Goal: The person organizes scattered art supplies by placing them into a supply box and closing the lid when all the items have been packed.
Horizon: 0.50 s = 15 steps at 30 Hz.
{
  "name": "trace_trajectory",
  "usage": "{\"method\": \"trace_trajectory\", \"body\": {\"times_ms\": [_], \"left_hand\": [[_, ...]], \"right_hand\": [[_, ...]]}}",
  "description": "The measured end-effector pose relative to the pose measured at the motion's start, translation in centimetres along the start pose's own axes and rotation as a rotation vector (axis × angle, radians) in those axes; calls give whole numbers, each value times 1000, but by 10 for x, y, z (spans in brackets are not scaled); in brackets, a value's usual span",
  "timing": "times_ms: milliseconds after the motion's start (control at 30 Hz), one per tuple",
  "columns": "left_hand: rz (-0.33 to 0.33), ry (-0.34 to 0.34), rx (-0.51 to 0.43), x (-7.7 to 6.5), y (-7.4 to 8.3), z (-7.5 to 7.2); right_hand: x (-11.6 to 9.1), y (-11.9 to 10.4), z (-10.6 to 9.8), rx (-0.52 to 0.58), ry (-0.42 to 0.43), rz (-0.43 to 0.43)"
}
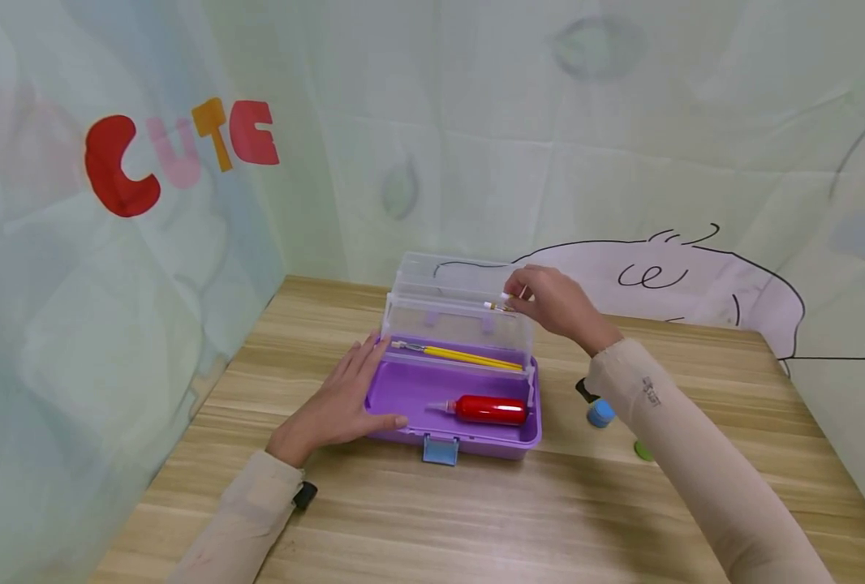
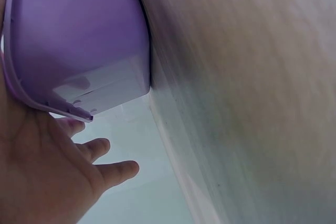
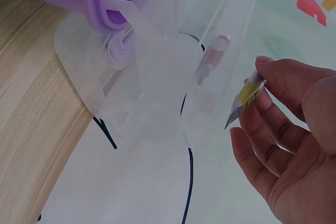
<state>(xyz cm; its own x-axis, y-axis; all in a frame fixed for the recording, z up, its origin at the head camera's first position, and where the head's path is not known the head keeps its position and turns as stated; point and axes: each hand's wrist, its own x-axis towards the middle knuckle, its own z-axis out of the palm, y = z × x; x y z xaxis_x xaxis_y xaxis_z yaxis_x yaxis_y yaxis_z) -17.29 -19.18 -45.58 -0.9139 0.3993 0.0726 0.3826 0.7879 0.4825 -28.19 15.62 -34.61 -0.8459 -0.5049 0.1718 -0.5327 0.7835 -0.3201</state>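
An open purple box (image 1: 403, 389) with a clear lid (image 1: 447, 272) and a raised clear tray (image 1: 462, 320) stands on the table. My left hand (image 1: 341, 401) rests on its left side, fingers fairly straight, thumb over the front rim. Above the tray's right end, my right hand (image 1: 552, 302) pinches a small paint tube (image 3: 248, 95) with a yellow band and flattened silver end. Another white-capped tube (image 1: 492, 307) lies in the tray. Inside the box are a red bottle (image 1: 491, 410) with a pointed nozzle and yellow-handled paintbrushes (image 1: 469, 357).
Right of the box, a small blue jar (image 1: 600, 414) and a green round thing (image 1: 643, 451) sit on the wooden table (image 1: 432, 519), partly behind the right sleeve. A blue-grey latch (image 1: 440, 450) hangs at the box's front. A printed cloth (image 1: 462, 162) stands behind.
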Motion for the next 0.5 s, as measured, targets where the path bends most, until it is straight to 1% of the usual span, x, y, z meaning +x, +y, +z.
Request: {"method": "trace_trajectory", "body": {"times_ms": [200, 500], "left_hand": [[7, 7, 3, 0, -1, 0], [12, 2, 9, 0, 0, 2]], "right_hand": [[10, -2, 2, 5, -3, 1], [18, -3, 4, 20, -66, 43]]}}
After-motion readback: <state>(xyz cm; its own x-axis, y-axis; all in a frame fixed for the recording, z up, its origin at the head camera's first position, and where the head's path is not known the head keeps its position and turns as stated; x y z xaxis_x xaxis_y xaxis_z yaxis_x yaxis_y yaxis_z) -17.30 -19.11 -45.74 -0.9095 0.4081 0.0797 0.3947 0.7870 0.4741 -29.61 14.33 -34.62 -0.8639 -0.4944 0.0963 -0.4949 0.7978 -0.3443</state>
